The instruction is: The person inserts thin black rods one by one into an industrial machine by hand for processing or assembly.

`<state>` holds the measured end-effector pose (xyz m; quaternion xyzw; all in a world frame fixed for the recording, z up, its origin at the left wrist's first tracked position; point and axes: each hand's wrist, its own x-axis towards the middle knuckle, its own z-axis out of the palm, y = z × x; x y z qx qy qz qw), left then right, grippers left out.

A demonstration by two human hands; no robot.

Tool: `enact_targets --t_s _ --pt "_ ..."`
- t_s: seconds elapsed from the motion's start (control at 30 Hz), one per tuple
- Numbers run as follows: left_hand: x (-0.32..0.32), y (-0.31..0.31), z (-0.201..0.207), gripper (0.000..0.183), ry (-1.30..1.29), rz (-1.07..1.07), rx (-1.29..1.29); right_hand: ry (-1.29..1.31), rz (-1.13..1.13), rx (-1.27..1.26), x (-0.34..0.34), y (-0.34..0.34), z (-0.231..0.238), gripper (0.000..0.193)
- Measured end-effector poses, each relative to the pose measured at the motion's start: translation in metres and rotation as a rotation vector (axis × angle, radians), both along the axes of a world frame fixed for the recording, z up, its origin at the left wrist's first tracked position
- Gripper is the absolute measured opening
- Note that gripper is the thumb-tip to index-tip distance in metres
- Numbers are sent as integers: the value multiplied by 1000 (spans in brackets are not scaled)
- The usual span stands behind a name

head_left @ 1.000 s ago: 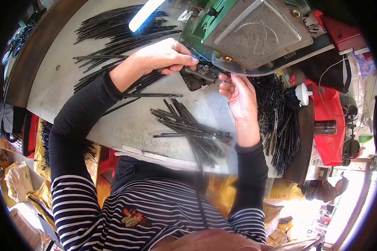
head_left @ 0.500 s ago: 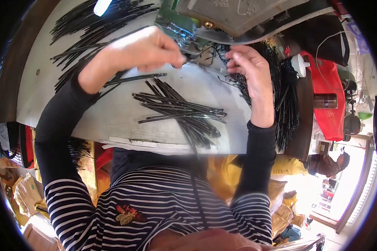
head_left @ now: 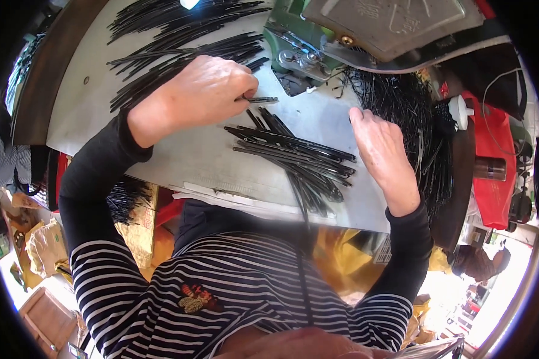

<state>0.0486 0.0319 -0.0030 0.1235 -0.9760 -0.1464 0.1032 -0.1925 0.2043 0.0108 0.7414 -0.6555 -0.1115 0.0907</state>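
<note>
My left hand is closed with its fingers curled round a thin black strip, whose end sticks out toward the machine. My right hand is held over the right part of the table, its fingertips drawn together; what they hold, if anything, I cannot make out. Between and below my hands lies a crossed bundle of flat, glossy black strips. Just beyond my hands stands a green sewing machine, its metal foot area near the table surface.
Many more black strips lie in rows at the far left of the pale table. A tangled black heap hangs over the right edge. Beside it are a white spool-like piece and a red bag.
My left hand has drawn back from the machine, the strip's end now showing beyond its fingers. My right hand has moved lower and its spread fingers have come together. The whole view has shifted.
</note>
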Motion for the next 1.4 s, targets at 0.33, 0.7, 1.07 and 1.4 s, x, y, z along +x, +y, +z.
enact_targets --t_s 0.33,0.7,1.07,1.4 --pt "-4 -17 -1 17 42 91 139 -864 -328 -241 4 -9 12 12" --pt "3 -44 -7 21 95 262 116 -1000 -521 -65 -7 7 -6 10" --pt "34 -20 12 14 -48 197 -42 -1068 -567 133 1 -1 0 16" --pt "60 4 2 8 -186 164 -159 -1190 -558 111 10 -7 5 16"
